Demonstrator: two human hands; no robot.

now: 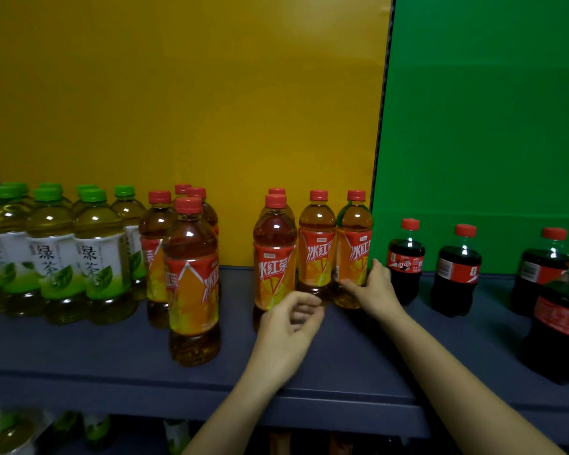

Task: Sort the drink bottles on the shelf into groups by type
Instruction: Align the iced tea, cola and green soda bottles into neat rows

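Head: right hand [375, 287] grips 冰红茶 bottle [353, 244].

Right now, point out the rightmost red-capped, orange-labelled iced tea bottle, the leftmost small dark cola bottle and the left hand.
Rightmost iced tea bottle [353, 256]: head view, on its orange label.
Leftmost cola bottle [404, 260]: head view, on its red label.
Left hand [286, 333]: head view, on the back of the hand.

Bare left hand [286, 326] and right hand [375, 290], 2 slender forearms [457, 372].
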